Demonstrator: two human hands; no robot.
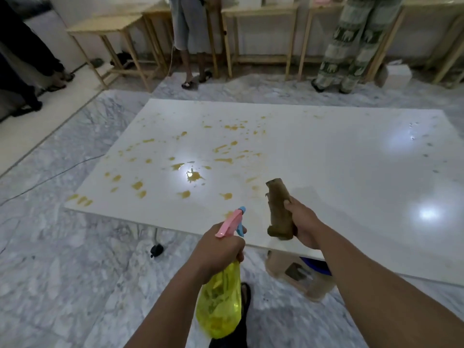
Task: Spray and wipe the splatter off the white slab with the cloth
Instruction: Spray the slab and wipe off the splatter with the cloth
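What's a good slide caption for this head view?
Left hand aims spray bottle, right hand holds cloth over splattered slab.

Present: one white slab (313,156), one spray bottle (221,297), one cloth (280,209), and two hands, left hand (221,249) and right hand (305,224). Far side: three wooden tables (105,26) (261,10) (426,6) and two standing persons (190,28) (356,41). Near side, under the slab: one stool (298,275).

white slab (313,156) on stool (298,275), yellow splatter (193,175) across left half
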